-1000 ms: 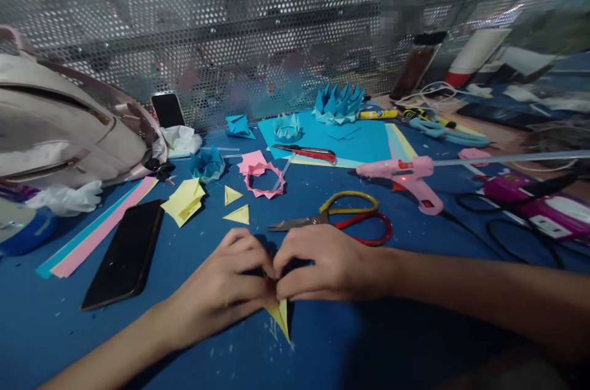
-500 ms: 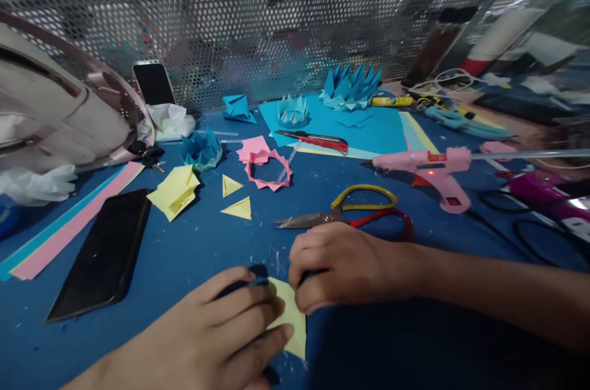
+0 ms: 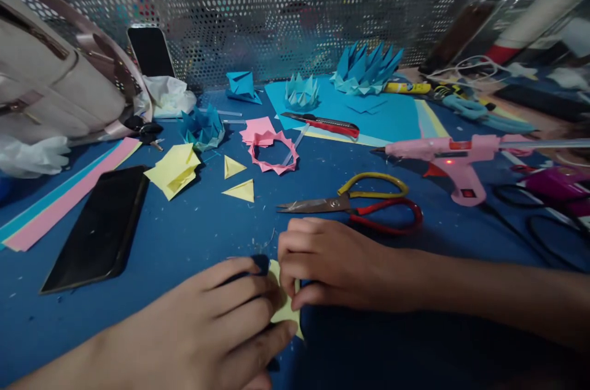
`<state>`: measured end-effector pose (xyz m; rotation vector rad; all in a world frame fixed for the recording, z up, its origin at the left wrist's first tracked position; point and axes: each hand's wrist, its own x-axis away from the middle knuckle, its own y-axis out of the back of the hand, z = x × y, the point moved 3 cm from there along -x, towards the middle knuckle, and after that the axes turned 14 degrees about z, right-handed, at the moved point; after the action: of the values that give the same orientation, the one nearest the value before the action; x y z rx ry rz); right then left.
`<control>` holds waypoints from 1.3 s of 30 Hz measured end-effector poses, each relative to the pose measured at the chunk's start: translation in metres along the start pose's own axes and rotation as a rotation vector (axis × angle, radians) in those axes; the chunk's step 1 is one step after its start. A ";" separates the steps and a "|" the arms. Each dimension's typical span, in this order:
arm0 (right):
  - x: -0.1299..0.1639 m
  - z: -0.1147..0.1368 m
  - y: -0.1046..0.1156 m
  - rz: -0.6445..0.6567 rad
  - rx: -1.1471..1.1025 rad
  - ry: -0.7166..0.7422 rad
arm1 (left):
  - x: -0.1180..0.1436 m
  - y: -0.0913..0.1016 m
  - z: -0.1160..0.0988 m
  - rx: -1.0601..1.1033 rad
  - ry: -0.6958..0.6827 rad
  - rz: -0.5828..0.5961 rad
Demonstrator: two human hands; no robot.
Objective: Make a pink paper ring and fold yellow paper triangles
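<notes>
A small piece of pale yellow paper (image 3: 286, 314) lies on the blue table, partly hidden under both hands. My left hand (image 3: 221, 322) holds it down from the left, its fingers close together and slightly bent over the sheet. From the right, my right hand (image 3: 327, 264) pinches the paper's edge between curled fingers and thumb. Just beyond the right hand are scissors (image 3: 338, 202) with one yellow and one red handle. Two folded yellow triangles (image 3: 240, 190) sit farther off, beside a stack of yellow paper (image 3: 174, 170) and a pink folded-paper ring (image 3: 271, 166).
A pink glue gun (image 3: 442, 150) with a lit light lies at right, its cord trailing. Behind stand blue folded-paper crowns (image 3: 366, 70) and a red cutter knife (image 3: 322, 124) on blue sheets. To the left are a dark phone (image 3: 99, 227), paper strips (image 3: 74, 193) and a bag (image 3: 55, 77).
My right hand has moved left over the yellow paper, covering more of it, and its edge looks curled up. My left hand stays on the paper. The view has shifted slightly.
</notes>
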<state>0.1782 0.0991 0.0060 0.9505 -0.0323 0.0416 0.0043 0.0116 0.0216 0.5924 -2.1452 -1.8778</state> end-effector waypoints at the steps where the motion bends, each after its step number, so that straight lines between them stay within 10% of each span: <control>1: 0.000 0.000 0.000 0.005 0.005 0.006 | 0.000 0.000 0.000 -0.001 -0.003 -0.002; 13: 0.007 -0.001 0.007 0.026 -0.230 0.100 | 0.001 -0.007 -0.001 0.024 -0.033 0.064; 39: 0.001 0.014 0.004 0.122 0.135 0.108 | 0.000 -0.004 -0.002 0.072 -0.044 0.039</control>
<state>0.1784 0.0900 0.0172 1.0794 0.0128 0.2100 0.0055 0.0090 0.0183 0.5245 -2.2432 -1.8166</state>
